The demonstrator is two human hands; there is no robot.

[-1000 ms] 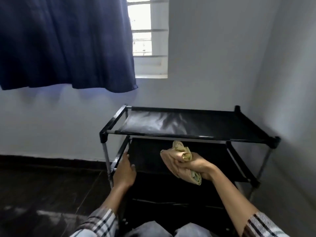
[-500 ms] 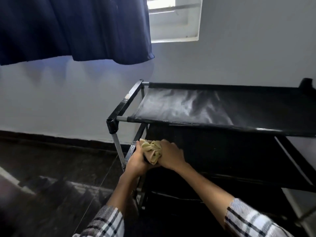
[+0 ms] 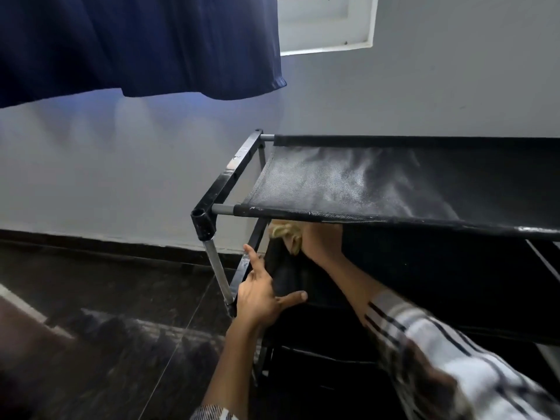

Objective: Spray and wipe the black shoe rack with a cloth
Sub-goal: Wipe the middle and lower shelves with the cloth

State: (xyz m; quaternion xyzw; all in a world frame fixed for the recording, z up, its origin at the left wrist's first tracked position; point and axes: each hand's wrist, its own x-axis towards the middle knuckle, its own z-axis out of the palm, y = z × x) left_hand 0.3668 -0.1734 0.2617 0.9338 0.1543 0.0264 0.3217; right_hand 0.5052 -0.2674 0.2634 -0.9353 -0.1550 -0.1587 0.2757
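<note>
the black metal-and-fabric shoe rack (image 3: 378, 189) stands against the grey wall, its top fabric shelf carrying a pale, dusty or sprayed sheen. the right hand (image 3: 322, 242) reaches under that top shelf at the rack's left end and clutches the crumpled yellowish cloth (image 3: 285, 234), pressing it toward the back of the second tier; its fingers are partly hidden by the shelf edge, but the cloth is plainly bunched in its grip. the left hand (image 3: 262, 295) is released, fingers spread, resting against the black side bar (image 3: 244, 268) of the lower tier, holding nothing. no spray bottle is in view.

risks, as i judge them: the rack looks light, with thin silver tube legs (image 3: 216, 265) slotted into plastic corner joints, so a hard push with the cloth could slide it or pop a joint unless the left hand braces it. the fabric shelf may sag under pressure and leave patches unwiped. working beneath the top shelf, the right wrist could knock its front rail. the dark blue curtain (image 3: 136, 43) hangs above, clear of the work.

no brand, label or writing can be read anywhere.
</note>
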